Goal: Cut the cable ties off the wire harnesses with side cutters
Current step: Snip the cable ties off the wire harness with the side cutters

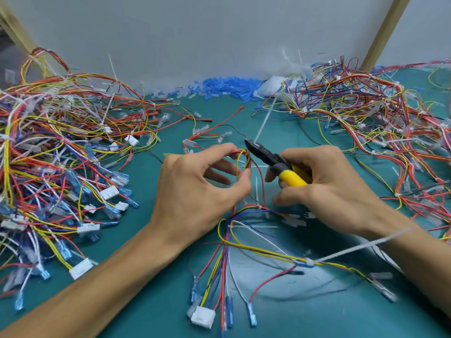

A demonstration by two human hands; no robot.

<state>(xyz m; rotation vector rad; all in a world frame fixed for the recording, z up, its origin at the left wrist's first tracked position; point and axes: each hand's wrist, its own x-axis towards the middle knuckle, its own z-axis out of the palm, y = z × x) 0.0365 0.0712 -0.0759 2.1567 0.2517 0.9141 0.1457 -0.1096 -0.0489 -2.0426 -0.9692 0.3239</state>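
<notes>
A wire harness [246, 242] of red, yellow, blue and white wires lies on the green mat in front of me, ending in a white connector [203, 317]. My left hand [195, 191] pinches a raised loop of its red and yellow wires [241, 162]. My right hand [327, 189] grips the yellow handles of the side cutters [275, 162]. Their dark jaws sit at the top of that loop, where a white cable tie [264, 123] sticks up and away. Another white cable tie [358, 247] juts from the harness near my right wrist.
A big tangle of harnesses [61, 147] fills the left of the green mat [146, 289], and another pile [380, 118] fills the right. Blue sleeves [224, 86] and cut tie scraps lie along the grey back wall. Loose cut ties lie between my hands.
</notes>
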